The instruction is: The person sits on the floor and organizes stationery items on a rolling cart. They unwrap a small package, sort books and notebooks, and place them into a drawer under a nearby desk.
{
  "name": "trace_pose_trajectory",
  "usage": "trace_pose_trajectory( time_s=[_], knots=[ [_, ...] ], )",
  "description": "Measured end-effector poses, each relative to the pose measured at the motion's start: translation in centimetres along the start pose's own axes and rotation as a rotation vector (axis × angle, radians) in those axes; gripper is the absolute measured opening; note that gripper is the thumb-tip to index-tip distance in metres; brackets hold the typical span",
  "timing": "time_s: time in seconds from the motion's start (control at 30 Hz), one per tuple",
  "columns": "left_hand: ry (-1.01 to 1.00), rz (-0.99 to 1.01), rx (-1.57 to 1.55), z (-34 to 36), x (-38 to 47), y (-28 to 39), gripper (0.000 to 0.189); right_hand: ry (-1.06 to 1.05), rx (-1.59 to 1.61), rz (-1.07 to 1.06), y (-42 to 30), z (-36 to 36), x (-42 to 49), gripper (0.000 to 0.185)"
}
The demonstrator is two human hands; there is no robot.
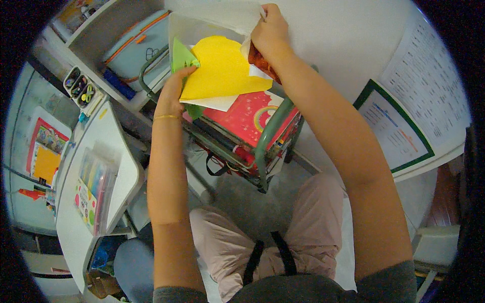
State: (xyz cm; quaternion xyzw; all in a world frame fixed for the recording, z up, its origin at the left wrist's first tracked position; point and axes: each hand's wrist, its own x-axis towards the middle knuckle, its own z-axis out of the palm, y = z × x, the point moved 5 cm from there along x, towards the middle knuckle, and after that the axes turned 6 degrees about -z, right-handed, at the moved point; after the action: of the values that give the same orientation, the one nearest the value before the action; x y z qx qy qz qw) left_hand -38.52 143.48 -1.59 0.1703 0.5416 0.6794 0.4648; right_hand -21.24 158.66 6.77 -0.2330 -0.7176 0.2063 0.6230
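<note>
My left hand (171, 89) grips the left edge of a stack of coloured papers, its thumb on a light green sheet (181, 55). A yellow sheet (223, 70) with an uneven outline lies on top, with a white sheet (216, 103) showing below it. Higher up on the right, my right hand (272, 32) is closed on the upper corner of a translucent plastic pouch (208, 28) that stands behind the papers. A reddish-brown patterned item (259, 60) shows beneath that hand. Under the papers is a red book (242, 117) with a rainbow on its cover.
A green metal-framed cart (265, 140) holds the book and other items between wall and knees. To the left, a white desk (72, 242) carries a clear plastic case (96, 189) and a pen organizer (80, 87). A green-framed printed sheet (394, 125) is at right.
</note>
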Motion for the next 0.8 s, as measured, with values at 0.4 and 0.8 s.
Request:
trace_pose_trajectory(
  time_s=[0.4, 0.8],
  knots=[
    [-0.586, -0.218, -0.991, -2.9, -5.9, -3.9, 0.032, 0.032, -0.042, -0.031, 0.6, -0.4, 0.1, 0.038],
    [-0.922, -0.257, -1.145, 1.4, -8.9, -4.8, 0.035, -0.03, 0.053, -0.045, -0.4, 0.0, 0.0, 0.028]
  ],
)
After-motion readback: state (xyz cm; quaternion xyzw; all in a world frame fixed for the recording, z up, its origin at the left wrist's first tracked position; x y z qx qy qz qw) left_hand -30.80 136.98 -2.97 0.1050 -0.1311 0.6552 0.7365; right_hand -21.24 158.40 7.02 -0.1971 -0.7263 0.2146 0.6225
